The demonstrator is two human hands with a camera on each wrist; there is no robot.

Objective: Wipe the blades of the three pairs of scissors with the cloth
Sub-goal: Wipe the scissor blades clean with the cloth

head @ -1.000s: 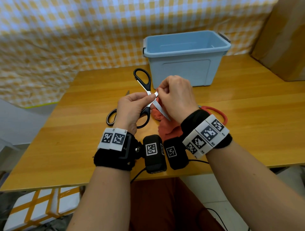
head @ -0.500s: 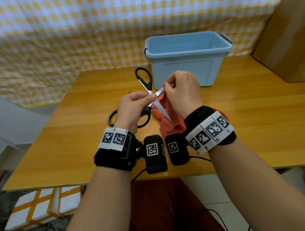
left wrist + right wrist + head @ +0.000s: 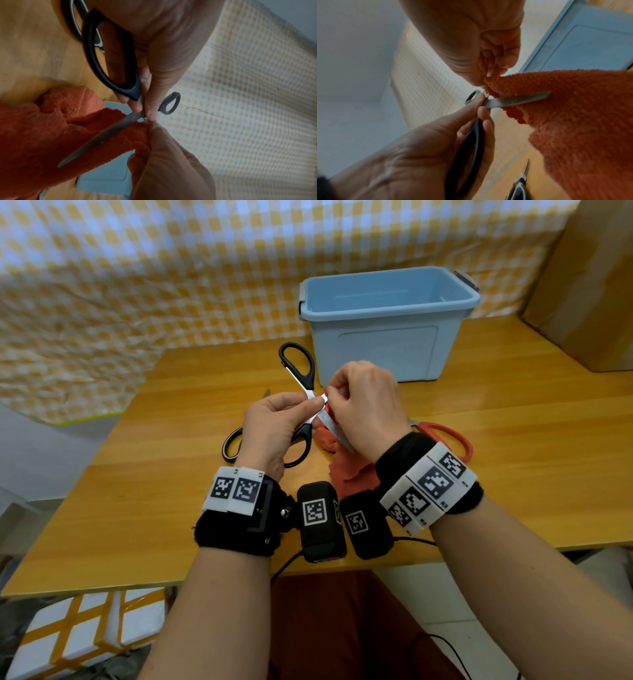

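Gripping black scissors [image 3: 310,405] mid-frame, the left hand [image 3: 274,426] steadies them; the right hand [image 3: 366,405] pinches the orange cloth [image 3: 42,135] at the blade base.

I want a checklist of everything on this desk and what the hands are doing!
Surface: wooden table, bare wood on the right.
Job's things: black scissors opened wide; orange cloth under one blade; second black pair; red-handled pair.
Clutter: blue bin, cardboard box.
Hands: left hand holds scissors; right hand pinches cloth on blade.
Cables: black cable.
Surroundings: checked sheet.
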